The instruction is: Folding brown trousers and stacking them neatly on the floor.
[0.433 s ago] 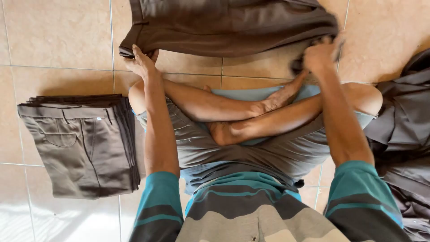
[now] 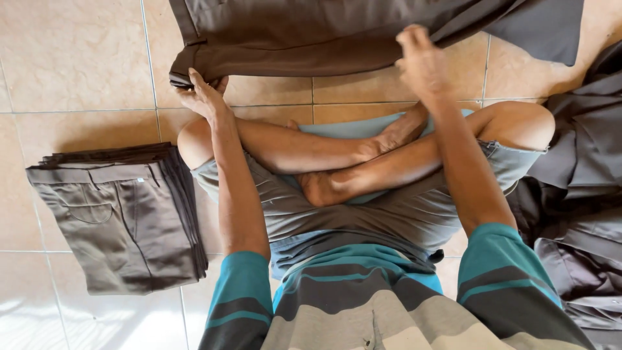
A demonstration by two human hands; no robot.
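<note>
Right hand (image 2: pixel 424 61) lifted trousers (image 2: pixel 311 32), folded stack (image 2: pixel 123 214) left

Floor (image 2: pixel 71 58): large square ceramic tiles, pale beige with a faint mottled pink-tan pattern, glossy finish. Thin light grout lines (image 2: pixel 150 78) run straight in a grid; one horizontal line crosses the upper third, another sits low at left. Tiles toward the bottom-left corner (image 2: pixel 39 317) read almost white under a strong glare, soft reflections spreading across the glaze. Light is bright, diffuse daylight; source not in view. Shadows on the tiles are soft-edged and short. No walls, windows or furniture in view; the floor fills the whole background.
</note>
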